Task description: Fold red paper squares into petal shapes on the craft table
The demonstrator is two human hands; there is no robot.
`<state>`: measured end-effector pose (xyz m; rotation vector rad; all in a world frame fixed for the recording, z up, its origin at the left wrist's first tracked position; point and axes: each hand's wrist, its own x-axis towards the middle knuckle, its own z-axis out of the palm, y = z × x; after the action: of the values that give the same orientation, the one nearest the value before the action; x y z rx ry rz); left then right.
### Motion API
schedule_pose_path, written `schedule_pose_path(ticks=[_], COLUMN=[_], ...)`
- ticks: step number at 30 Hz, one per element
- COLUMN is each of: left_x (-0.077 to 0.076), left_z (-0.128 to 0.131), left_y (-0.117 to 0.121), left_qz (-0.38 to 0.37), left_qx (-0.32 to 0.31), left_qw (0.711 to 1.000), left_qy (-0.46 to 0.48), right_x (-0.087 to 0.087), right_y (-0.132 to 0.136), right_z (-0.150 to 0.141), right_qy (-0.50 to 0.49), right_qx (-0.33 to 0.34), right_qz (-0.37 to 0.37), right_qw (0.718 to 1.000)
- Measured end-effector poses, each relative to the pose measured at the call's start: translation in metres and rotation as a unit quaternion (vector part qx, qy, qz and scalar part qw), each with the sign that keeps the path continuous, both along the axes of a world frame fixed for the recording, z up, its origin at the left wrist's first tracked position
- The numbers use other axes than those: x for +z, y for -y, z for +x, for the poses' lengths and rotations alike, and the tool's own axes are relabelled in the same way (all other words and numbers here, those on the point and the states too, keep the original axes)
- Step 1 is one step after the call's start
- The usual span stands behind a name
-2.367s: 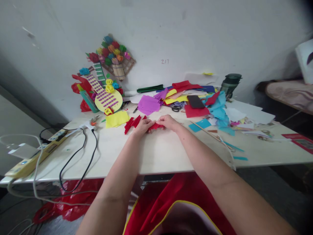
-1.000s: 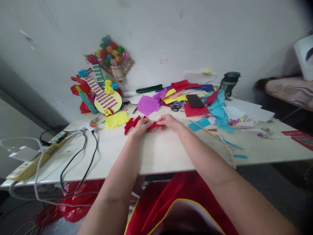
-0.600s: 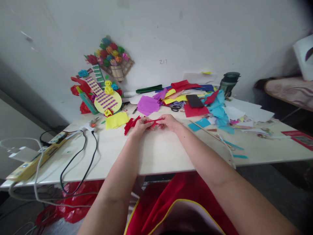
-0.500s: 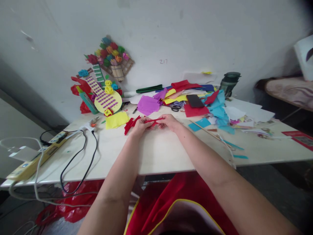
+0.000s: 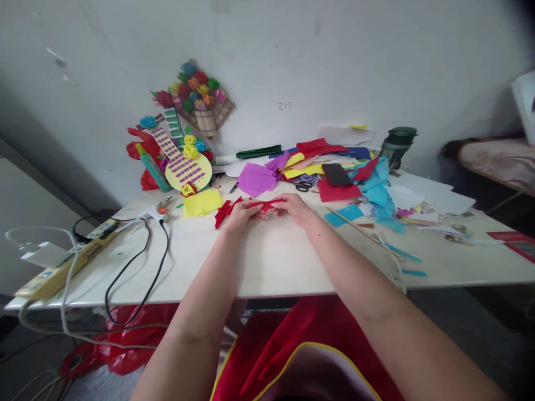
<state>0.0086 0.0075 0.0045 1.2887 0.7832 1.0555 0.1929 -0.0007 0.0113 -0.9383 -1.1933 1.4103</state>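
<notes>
My left hand (image 5: 242, 215) and my right hand (image 5: 290, 206) meet over the middle of the table, pinching a piece of red crepe paper (image 5: 266, 206) between them. The paper stretches from one set of fingers to the other, and parts of it are hidden behind them. More red paper strips (image 5: 223, 213) lie just left of my left hand. Beyond them is a yellow paper sheet (image 5: 203, 203). Purple paper (image 5: 256, 179) rests behind my hands, with black scissors (image 5: 303, 187) to its right.
A paper-flower guitar (image 5: 189, 171) and a glue bottle (image 5: 154, 171) stand at the back left. A power strip (image 5: 67, 262) with cables and a glue gun (image 5: 161, 207) lie left. A phone (image 5: 336, 175), coloured papers, a stick (image 5: 355, 227) and a dark bottle (image 5: 397, 146) are right.
Between my hands the red paper shows wider than before, with the fingers shifted slightly on it. The whole view has moved a little, so the scene sits slightly further right.
</notes>
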Motion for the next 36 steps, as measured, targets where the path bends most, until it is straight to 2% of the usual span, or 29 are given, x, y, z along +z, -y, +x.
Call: schedule_pose_path(ticks=[6, 18, 36], left_x=[0.0005, 0.0012, -0.0005], left_z=[-0.0043, -0.0094, -0.0084], left_y=[-0.0012, -0.0011, -0.0028], left_qz=[-0.022, -0.043, -0.048], left_qx=[-0.036, -0.054, -0.045], left_qw=[0.999, 0.996, 0.993], left_qy=[0.032, 0.05, 0.101], right_x=[0.0025, 0.0025, 0.0009], right_y=[0.0025, 0.0009, 0.0006], right_z=[0.0015, 0.0061, 0.0058], right_qy=[-0.005, -0.03, -0.053], right_qx=[-0.003, 0.027, 0.036], right_qz=[0.008, 0.0, 0.025], right_qw=[1.0, 0.999, 0.998])
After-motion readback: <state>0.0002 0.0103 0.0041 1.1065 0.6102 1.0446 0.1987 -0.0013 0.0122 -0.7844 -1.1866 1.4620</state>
